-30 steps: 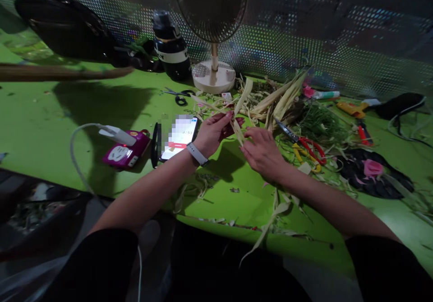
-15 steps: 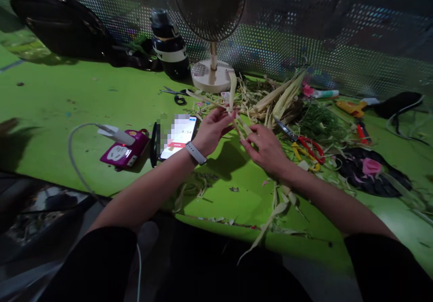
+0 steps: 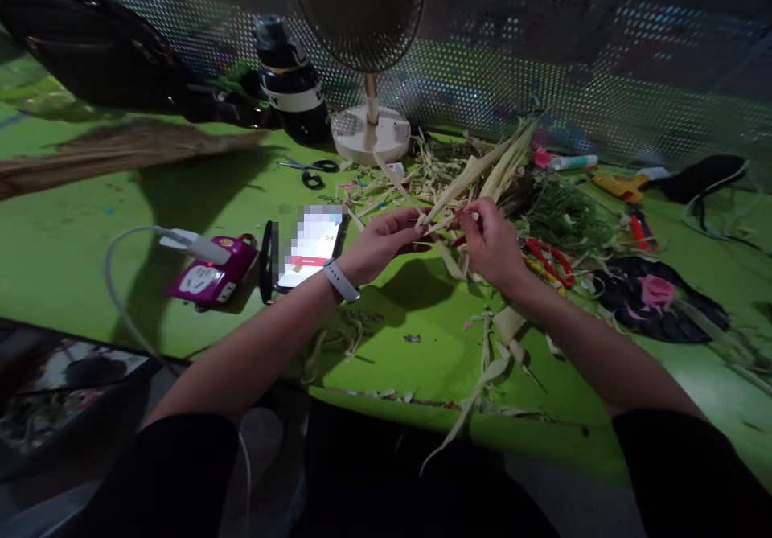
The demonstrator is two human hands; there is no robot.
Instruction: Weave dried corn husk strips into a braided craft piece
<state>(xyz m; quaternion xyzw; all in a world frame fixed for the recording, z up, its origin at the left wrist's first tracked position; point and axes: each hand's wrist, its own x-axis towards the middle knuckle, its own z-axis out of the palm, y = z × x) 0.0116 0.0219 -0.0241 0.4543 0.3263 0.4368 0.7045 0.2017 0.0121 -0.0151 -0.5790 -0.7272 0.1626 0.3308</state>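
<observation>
My left hand (image 3: 392,240) pinches pale dried corn husk strips (image 3: 437,225) above the green table. The fingers of my right hand (image 3: 490,242) are closed on the other end of the same strips. Loose ends of husk stick out up and to the left past my left fingertips, and others hang below my right fingers. Behind the hands lies a heap of dried corn husks (image 3: 467,180). Red-handled scissors (image 3: 552,263) rest just beyond my right wrist, their blades hidden by the hand.
A lit phone (image 3: 314,244) and a purple power socket (image 3: 214,273) lie left of my arm. Black scissors (image 3: 310,172), a fan (image 3: 371,132) and a bottle (image 3: 293,92) are behind. A brown, broom-like bundle (image 3: 138,148) reaches in from the left. A glue gun (image 3: 621,186) lies right.
My right hand has moved up and right, and the husk strips now stretch sideways between both hands. The brown bundle has come in at the left. The view has shifted slightly.
</observation>
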